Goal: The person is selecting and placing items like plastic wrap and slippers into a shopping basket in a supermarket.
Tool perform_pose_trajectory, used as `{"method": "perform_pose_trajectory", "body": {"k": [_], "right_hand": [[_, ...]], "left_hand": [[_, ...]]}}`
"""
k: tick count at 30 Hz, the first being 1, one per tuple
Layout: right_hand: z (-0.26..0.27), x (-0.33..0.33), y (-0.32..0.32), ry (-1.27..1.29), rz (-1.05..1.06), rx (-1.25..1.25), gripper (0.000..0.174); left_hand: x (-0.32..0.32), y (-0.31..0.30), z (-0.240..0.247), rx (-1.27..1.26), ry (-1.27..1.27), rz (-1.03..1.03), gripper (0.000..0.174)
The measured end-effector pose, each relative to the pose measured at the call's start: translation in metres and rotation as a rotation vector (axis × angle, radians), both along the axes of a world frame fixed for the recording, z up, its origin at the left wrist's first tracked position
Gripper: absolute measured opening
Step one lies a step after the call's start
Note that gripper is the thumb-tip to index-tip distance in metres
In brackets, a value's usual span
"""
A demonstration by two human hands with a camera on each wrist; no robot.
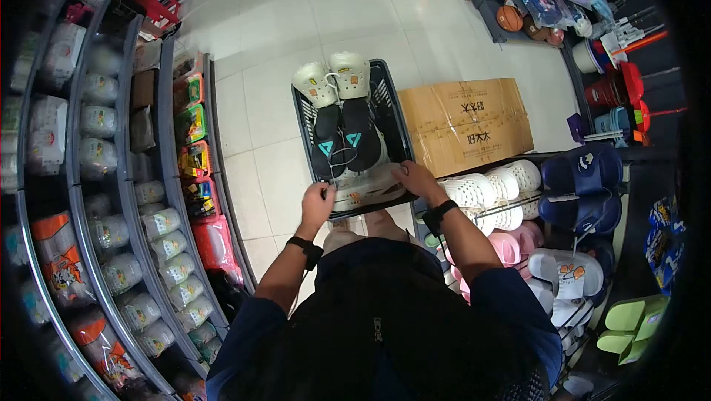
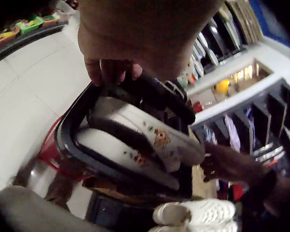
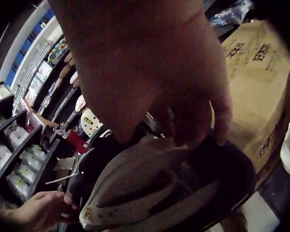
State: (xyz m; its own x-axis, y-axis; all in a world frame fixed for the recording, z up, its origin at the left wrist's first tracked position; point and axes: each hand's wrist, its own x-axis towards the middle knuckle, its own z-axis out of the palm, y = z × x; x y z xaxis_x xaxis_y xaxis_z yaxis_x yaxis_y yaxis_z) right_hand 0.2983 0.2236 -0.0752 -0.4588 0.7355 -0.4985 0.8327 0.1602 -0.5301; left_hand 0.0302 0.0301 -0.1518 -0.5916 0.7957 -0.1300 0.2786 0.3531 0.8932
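A black plastic basket [image 1: 404, 134] in front of me holds footwear. White clogs [image 1: 349, 75] lie at its far end, then black slippers [image 1: 360, 134] with teal triangle marks. Across the near end lies a pair of white shoes [image 2: 130, 123] with small bear-and-leaf prints. My left hand [image 1: 317, 207] is at the near left side of the basket, its fingertips close by the rim and the shoes' heel end; I cannot tell what they hold. At the other end, my right hand [image 1: 419, 182] grips the upper white shoe, with fingers over its edge in the right wrist view.
A taped cardboard carton [image 1: 466, 123] stands right of the basket. Nearer me on the right, a rack carries white clogs [image 1: 474, 190], pink shoes [image 1: 511, 245] and navy slippers [image 1: 581, 186]. Shelves with packaged goods [image 1: 170, 242] line the left. Pale floor tiles [image 1: 274, 105] run between.
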Motion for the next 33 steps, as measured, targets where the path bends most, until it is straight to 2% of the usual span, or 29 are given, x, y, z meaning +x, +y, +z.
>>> {"method": "perform_pose_trajectory", "body": {"k": [2,3,4,6,7,8,10,12,14,16,17,19,22,24,26,29,33], "right_hand": [[0.002,-0.006,0.0,0.045,-0.053,0.073,0.055],[-0.002,-0.013,0.004,0.148,-0.068,0.038,0.053],[-0.002,-0.021,0.007,0.25,-0.083,0.003,0.052],[0.003,-0.04,0.01,0.267,-0.077,0.009,0.051],[0.004,-0.05,0.011,0.282,-0.074,0.015,0.051],[0.005,-0.06,0.011,0.284,-0.07,0.015,0.051],[-0.012,-0.073,0.017,0.335,-0.196,0.054,0.053],[-0.042,-0.071,0.029,0.349,-0.177,0.046,0.05],[-0.049,-0.067,0.04,0.363,-0.158,0.037,0.047],[-0.035,-0.065,0.047,0.343,-0.16,-0.319,0.036],[-0.029,-0.065,0.047,0.344,-0.159,-0.319,0.036],[-0.02,-0.067,0.047,0.314,-0.239,-0.402,0.025],[-0.023,-0.069,0.046,0.397,-0.269,-0.34,0.022],[-0.031,-0.069,0.047,0.394,-0.294,-0.329,0.022],[-0.04,-0.069,0.047,0.391,-0.318,-0.317,0.022],[-0.045,-0.068,0.044,0.456,-0.371,-0.398,0.025],[-0.039,-0.069,0.04,0.464,-0.435,-0.472,0.028]], "left_hand": [[-0.012,0.009,0.001,-0.036,-0.075,0.252,0.029],[-0.029,0.012,-0.047,-0.042,-0.184,0.256,0.038],[-0.029,0.021,-0.033,-0.041,-0.183,0.259,0.038],[-0.029,0.042,-0.006,-0.141,-0.709,0.373,0.059],[-0.033,0.047,-0.011,-0.161,-0.763,0.344,0.076],[-0.033,0.048,-0.015,-0.159,-0.762,0.347,0.076],[-0.031,0.049,-0.022,-0.243,-0.832,0.324,0.074],[-0.034,0.047,-0.026,-0.245,-0.864,0.341,0.074],[-0.033,0.044,-0.021,-0.241,-0.865,0.356,0.071],[-0.029,0.045,-0.018,-0.216,-0.87,0.368,0.066],[-0.028,0.046,-0.017,-0.215,-0.884,0.363,0.064],[-0.023,0.05,-0.014,-0.203,-0.937,0.365,0.055],[-0.017,0.058,-0.015,-0.149,-0.935,0.359,0.054],[-0.015,0.058,-0.015,-0.169,-0.927,0.381,0.06],[-0.015,0.055,-0.014,-0.148,-1.032,0.4,0.067],[-0.026,0.049,-0.007,-0.089,-1.117,0.319,0.071],[-0.026,0.049,-0.011,-0.038,-1.145,0.348,0.07]]}}
